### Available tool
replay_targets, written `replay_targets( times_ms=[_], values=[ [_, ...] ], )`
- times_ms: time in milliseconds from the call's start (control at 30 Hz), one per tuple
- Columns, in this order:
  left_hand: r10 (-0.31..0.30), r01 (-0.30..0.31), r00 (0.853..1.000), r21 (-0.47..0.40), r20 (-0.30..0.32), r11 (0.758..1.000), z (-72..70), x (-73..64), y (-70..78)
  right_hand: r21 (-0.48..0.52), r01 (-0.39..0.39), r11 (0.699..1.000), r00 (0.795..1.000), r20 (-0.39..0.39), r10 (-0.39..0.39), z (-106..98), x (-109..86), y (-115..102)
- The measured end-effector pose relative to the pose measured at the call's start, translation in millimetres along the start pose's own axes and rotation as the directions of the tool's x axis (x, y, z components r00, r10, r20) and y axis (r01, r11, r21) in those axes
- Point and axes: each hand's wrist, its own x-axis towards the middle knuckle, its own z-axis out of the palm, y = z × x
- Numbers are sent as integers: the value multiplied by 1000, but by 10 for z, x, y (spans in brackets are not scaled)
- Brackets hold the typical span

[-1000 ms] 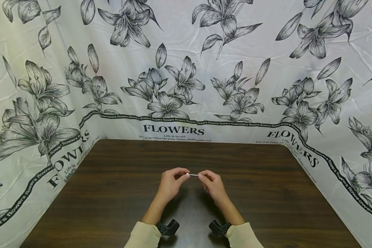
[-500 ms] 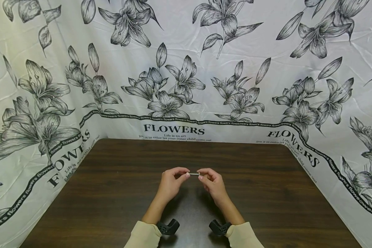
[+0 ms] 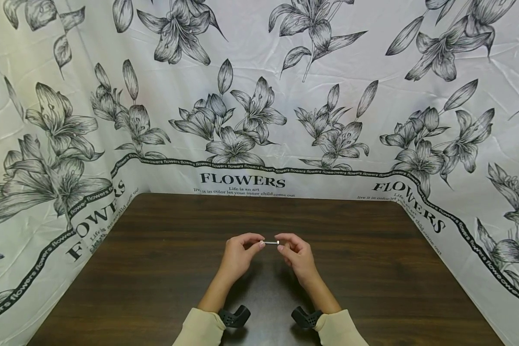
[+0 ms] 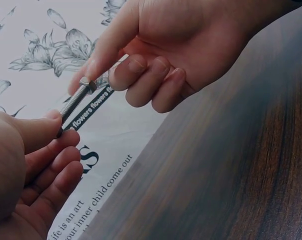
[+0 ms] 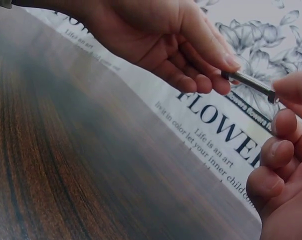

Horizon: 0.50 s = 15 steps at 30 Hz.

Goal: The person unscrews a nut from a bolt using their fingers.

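1. One silver, threaded metal bolt [image 4: 76, 103] spans sideways from the left hand [image 3: 238, 256] to the right hand [image 3: 299, 258], hexagonal end rightward.
2. The left hand pinches the other end.
3. Whether the right hand clamps its end, I cannot tell.

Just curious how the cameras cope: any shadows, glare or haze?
Head view: shadows beside left hand and right hand, pale sheen on the table, lower centre; left wrist view: threads clear on the bolt, table partly hazy; right wrist view: partly hazy too.
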Motion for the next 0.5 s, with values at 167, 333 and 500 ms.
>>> replay_targets(
  times_ms=[167, 333, 500],
  values=[
    [5, -5, 1000, 3, -1, 1000, 2, 8, -4, -94, -44, 995, 999, -1, 44, 29, 13, -33],
    [1, -1, 1000, -4, -5, 1000, 6, 5, -4, -176, -71, 982, 997, -26, 67, 55, 13, -51],
    [-5, 5, 1000, -21, 3, 1000, 7, 1, 0, -190, -100, 977, 994, -70, 88, 62, 12, -50]
  ],
)
